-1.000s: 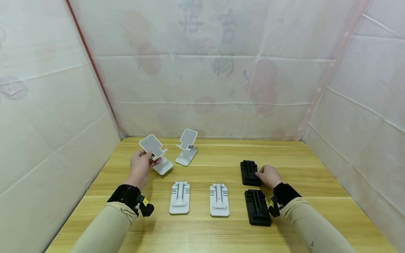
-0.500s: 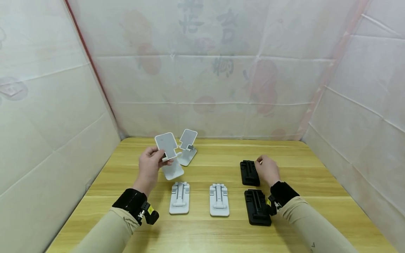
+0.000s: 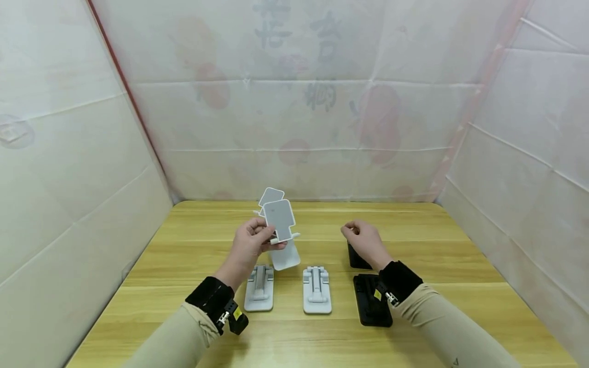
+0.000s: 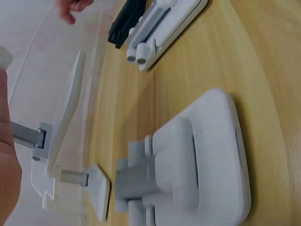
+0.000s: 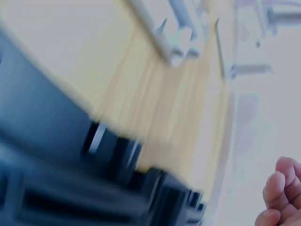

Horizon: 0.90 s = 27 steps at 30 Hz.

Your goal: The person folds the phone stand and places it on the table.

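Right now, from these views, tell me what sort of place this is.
Probably a small makeshift work booth: pale patterned sheets hang around a wood-grain table, where folded white stands lie side by side.

Enclosure: creased pale sheeting (image 3: pixel 69 168), three sides. Back wall (image 3: pixel 262 120): faint red blotches (image 3: pixel 381 122), grey characters (image 3: pixel 319 94). Dark-red edging (image 3: pixel 126 93) at left corner. Wood-grain tabletop (image 3: pixel 156 260), far corners rounded. Light diffuse
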### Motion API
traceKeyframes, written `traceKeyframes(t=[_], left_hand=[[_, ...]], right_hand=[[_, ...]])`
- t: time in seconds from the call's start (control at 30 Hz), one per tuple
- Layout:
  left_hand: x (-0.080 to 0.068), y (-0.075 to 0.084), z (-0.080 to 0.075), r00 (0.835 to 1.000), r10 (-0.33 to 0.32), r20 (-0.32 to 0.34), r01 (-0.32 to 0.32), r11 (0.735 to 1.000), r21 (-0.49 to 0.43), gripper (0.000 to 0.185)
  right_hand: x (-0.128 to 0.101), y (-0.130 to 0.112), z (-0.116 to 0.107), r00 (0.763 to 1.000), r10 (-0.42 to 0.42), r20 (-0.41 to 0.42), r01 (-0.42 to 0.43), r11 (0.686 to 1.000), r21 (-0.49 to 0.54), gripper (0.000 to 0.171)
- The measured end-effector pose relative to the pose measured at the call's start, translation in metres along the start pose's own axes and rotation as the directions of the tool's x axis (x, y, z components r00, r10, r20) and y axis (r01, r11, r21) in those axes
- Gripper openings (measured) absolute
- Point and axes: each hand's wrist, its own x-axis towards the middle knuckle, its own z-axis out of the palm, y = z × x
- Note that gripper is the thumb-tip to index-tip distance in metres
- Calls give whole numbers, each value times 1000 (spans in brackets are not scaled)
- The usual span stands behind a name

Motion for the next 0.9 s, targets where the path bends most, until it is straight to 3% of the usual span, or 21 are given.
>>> traceKeyframes(t=[0.2, 0.33, 0.53, 0.77, 0.9], left_hand=[[0, -3, 16, 996, -28, 82, 25, 999, 29, 20], [0, -6, 24, 993, -51, 104, 45, 997, 58, 17], [-1, -11, 32, 987, -81, 136, 69, 994, 89, 18], [-2, -14, 36, 982, -105, 158, 88, 990, 109, 17], [-2, -14, 37, 981, -108, 158, 91, 989, 114, 19]], right_hand=[[-7, -31, 11, 988, -49, 146, 25, 986, 167, 50], [-10, -44, 16, 974, -86, 209, 33, 969, 245, 60], [-10, -50, 20, 958, -112, 263, 29, 953, 303, 50], [-11, -50, 23, 956, -137, 261, 50, 949, 312, 27], [-12, -49, 24, 954, -135, 268, 47, 949, 312, 26]])
